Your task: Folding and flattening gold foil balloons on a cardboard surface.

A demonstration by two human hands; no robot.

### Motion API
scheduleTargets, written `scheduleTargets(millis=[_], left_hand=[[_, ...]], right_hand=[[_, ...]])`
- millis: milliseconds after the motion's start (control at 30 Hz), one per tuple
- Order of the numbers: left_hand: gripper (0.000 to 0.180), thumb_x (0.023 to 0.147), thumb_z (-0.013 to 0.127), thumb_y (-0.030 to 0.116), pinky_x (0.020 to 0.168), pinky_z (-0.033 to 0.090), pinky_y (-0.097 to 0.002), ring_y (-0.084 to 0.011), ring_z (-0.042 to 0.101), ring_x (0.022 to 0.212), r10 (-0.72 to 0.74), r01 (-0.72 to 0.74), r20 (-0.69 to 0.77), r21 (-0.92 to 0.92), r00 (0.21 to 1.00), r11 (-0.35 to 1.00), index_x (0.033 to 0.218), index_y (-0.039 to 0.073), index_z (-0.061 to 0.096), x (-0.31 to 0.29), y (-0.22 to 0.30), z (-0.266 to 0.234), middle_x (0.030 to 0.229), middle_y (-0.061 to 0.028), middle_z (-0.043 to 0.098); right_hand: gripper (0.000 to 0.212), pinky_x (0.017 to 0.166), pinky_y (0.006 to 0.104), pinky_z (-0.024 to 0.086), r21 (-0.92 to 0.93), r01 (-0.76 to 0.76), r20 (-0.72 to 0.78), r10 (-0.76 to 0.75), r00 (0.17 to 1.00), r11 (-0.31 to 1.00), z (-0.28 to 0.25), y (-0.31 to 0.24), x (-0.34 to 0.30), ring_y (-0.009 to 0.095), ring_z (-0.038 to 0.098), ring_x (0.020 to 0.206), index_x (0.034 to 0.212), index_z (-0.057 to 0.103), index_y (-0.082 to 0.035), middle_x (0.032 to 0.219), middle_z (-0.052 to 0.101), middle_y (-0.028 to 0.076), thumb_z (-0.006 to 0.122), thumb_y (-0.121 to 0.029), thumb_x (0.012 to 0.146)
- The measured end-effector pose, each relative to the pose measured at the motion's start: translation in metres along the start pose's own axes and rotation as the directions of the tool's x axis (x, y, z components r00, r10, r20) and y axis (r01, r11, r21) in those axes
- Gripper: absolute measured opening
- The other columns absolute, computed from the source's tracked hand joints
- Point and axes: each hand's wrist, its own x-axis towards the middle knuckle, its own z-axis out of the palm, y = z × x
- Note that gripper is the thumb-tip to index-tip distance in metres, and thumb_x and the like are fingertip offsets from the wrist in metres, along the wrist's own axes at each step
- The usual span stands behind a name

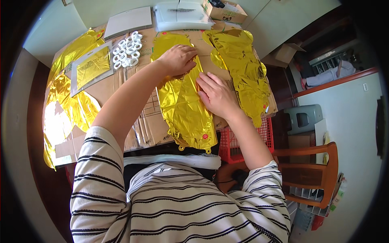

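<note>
Just right of the cluster of white rolls [129,50], a gold foil piece [184,111] lies lengthwise on the cardboard-covered worktop [111,95], reaching nearer the person than the rolls do. The left hand [178,60] rests across its upper part, fingers bent and close together; whether they pinch any film I cannot tell. The right hand [216,95], further right of the rolls, lies palm down with fingers extended along the foil's right edge, seemingly pressing rather than gripping. Two hands set apart like this probably keep such thin, slippery film flat and stop it sliding. A second gold foil piece [247,67] is spread well right of the rolls, and a clear sleeve with gold film [92,67] sits just to their left, perhaps so that each item has its own patch within reach. Grey boards [129,22] are stacked beyond the rolls, likely to leave the near part free. The foil under the hands looks flat, shiny and finely creased, with wavy edges, a round red mark and small tabs at its near end.
</note>
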Motion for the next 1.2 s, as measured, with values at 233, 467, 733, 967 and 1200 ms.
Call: scheduleTargets(millis=[233,467,733,967,1200], left_hand=[[0.049,0.093,0.061,0.036,0.111,0.040,-0.0433,-0.0339,0.054,0.128,-0.002,0.002,0.015,0.021,1.000,1.000,0.129,0.003,0.061,0.001,-0.005,0.001,0.134,-0.0148,0.060],[0.048,0.094,0.060,0.038,0.111,0.039,-0.0433,-0.0322,0.051,0.130,-0.008,0.006,0.025,0.063,1.000,0.998,0.130,0.005,0.056,-0.001,-0.005,0.003,0.137,-0.0131,0.057],[0.046,0.096,0.060,0.036,0.110,0.040,-0.0444,-0.0331,0.051,0.130,0.014,-0.013,-0.016,0.068,1.000,0.998,0.130,0.006,0.054,-0.003,-0.008,0.009,0.137,-0.0128,0.057],[0.046,0.096,0.060,0.037,0.109,0.040,-0.0447,-0.0332,0.051,0.130,0.024,-0.021,-0.038,0.076,0.999,0.997,0.130,0.006,0.054,-0.004,-0.009,0.010,0.139,-0.0129,0.056],[0.046,0.097,0.059,0.037,0.110,0.040,-0.0451,-0.0338,0.051,0.131,0.026,-0.024,-0.026,0.060,0.999,0.998,0.130,0.006,0.054,-0.005,-0.008,0.009,0.139,-0.0133,0.056]], right_hand=[[0.042,0.112,0.0479,0.037,0.002,0.007,-0.007,-0.007,1.000,1.000,0.002,0.000,-0.001,0.037,0.051,0.129,0.127,0.062,-0.002,0.138,0.059,0.017,0.066,-0.020,0.090],[0.042,0.113,0.0487,0.036,-0.014,0.001,0.018,-0.001,1.000,1.000,0.000,0.000,-0.003,0.038,0.049,0.131,0.128,0.061,-0.002,0.140,0.057,0.018,0.065,-0.021,0.091],[0.043,0.114,0.0513,0.034,0.001,-0.004,0.031,0.004,1.000,1.000,-0.002,-0.007,-0.015,0.038,0.047,0.133,0.131,0.060,-0.003,0.140,0.055,0.020,0.064,-0.023,0.092],[0.044,0.114,0.0525,0.033,0.056,-0.032,0.054,0.029,0.998,0.998,-0.012,-0.022,-0.035,0.038,0.045,0.135,0.131,0.060,-0.003,0.142,0.053,0.020,0.066,-0.020,0.091],[0.044,0.114,0.0532,0.033,0.087,-0.077,0.069,0.071,0.995,0.993,-0.021,-0.037,-0.056,0.039,0.044,0.136,0.130,0.060,-0.002,0.143,0.052,0.020,0.067,-0.018,0.090]])
